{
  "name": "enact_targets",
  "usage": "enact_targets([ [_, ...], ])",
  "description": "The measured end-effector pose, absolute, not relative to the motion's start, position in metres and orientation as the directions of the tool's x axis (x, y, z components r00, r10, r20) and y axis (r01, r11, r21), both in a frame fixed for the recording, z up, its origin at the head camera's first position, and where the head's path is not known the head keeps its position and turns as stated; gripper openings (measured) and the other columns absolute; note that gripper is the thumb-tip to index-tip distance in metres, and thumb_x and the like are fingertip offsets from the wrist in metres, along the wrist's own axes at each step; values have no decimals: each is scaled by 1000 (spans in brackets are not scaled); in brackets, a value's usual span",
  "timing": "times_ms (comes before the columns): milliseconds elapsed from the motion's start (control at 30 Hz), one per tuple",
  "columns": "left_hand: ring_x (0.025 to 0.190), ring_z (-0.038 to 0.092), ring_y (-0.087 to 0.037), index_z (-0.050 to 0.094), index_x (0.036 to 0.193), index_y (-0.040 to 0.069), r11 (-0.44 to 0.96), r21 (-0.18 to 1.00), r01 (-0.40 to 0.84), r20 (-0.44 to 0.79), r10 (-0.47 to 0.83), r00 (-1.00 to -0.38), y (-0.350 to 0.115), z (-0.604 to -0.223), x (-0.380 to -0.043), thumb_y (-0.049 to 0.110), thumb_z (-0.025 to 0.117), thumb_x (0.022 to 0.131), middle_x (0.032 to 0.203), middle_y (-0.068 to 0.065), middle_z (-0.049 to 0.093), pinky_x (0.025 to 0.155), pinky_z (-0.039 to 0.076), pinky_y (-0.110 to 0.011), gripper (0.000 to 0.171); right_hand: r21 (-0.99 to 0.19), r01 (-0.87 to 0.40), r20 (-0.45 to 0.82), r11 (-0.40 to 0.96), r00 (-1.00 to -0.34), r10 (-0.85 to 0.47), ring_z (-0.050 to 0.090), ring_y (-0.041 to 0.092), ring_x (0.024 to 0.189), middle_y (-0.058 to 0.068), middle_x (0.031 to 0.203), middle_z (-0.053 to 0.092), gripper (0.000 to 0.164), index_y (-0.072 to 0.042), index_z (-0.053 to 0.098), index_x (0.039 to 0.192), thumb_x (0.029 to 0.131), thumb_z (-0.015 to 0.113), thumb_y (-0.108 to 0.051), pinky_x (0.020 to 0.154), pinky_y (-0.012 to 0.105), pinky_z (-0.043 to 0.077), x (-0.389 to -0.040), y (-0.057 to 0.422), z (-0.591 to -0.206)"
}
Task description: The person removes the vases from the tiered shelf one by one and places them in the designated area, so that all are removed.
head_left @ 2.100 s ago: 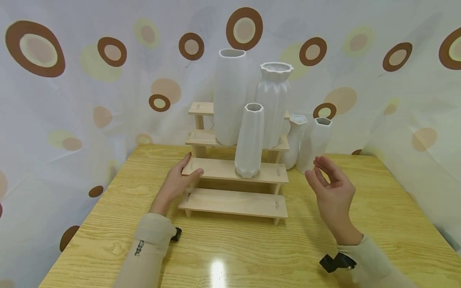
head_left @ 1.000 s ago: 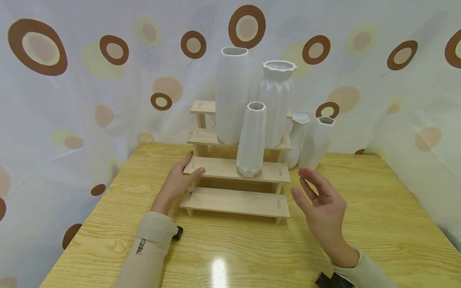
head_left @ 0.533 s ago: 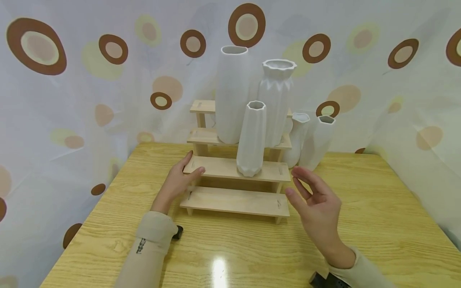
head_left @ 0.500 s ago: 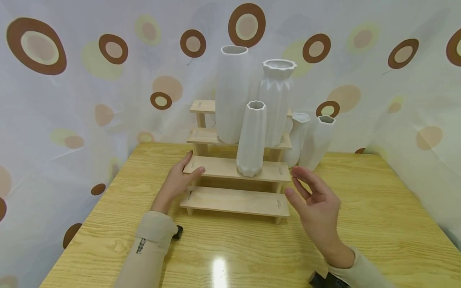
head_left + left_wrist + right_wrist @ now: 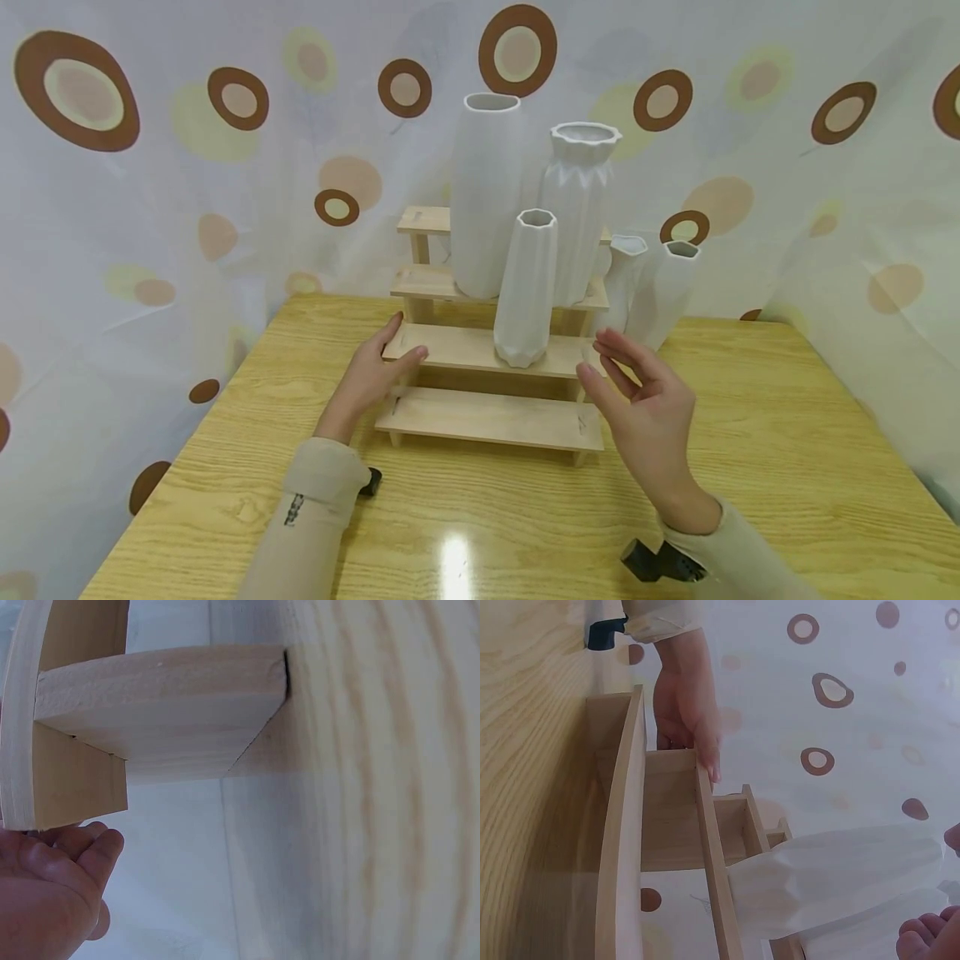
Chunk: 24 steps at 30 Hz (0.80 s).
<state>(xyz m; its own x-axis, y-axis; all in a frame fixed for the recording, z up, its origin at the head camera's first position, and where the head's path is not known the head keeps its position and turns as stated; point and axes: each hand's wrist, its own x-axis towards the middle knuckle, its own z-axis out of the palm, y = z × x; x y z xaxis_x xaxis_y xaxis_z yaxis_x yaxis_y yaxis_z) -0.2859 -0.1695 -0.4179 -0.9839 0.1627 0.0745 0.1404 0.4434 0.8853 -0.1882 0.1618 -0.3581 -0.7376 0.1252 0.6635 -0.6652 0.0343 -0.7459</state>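
A stepped wooden display stand [image 5: 480, 415] has a narrow fluted white vase [image 5: 525, 292] upright on its second step. Behind that, a tall smooth vase [image 5: 482, 200] and a ruffled-neck vase [image 5: 573, 221] stand on the third step. My left hand [image 5: 367, 373] grips the left end of the second step, thumb on top; in the left wrist view its fingers [image 5: 97, 855] curl at the board's end. My right hand [image 5: 651, 417] hovers near the stand's right end, fingers gently bent and apart from the thumb, holding nothing; the right wrist view shows only its fingertips [image 5: 922, 937].
Two more white vases, one with a flared neck [image 5: 624, 279] and one faceted [image 5: 663, 292], stand on the wood-grain table [image 5: 787, 450] right of the stand. A patterned cloth [image 5: 247, 192] hangs behind the table. Black devices are strapped at both wrists.
My right hand has moved left, towards the stand's right end, rising slightly at the last. My left hand keeps its grip on the step, and the vases stay in place.
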Motion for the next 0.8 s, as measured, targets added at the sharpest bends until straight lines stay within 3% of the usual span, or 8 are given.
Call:
enact_targets([
  [267,149,11,-21,19,159,20,447,879,167,106,159,-982,-170,-420,-286,62,62,89,162,3,17,119,16,-48,93,-756,-652,651,57,-740,166,64,22,110,14,116,68,43,9,65,121,80,76,11,94,29,50,-197,155,-355],
  [800,148,13,-20,19,159,18,456,872,176,115,158,-981,-171,-422,-288,62,62,89,162,2,18,118,18,-45,93,-809,-574,587,125,-788,185,61,22,112,13,120,65,42,3,65,125,85,77,-2,96,30,48,-216,144,-352],
])
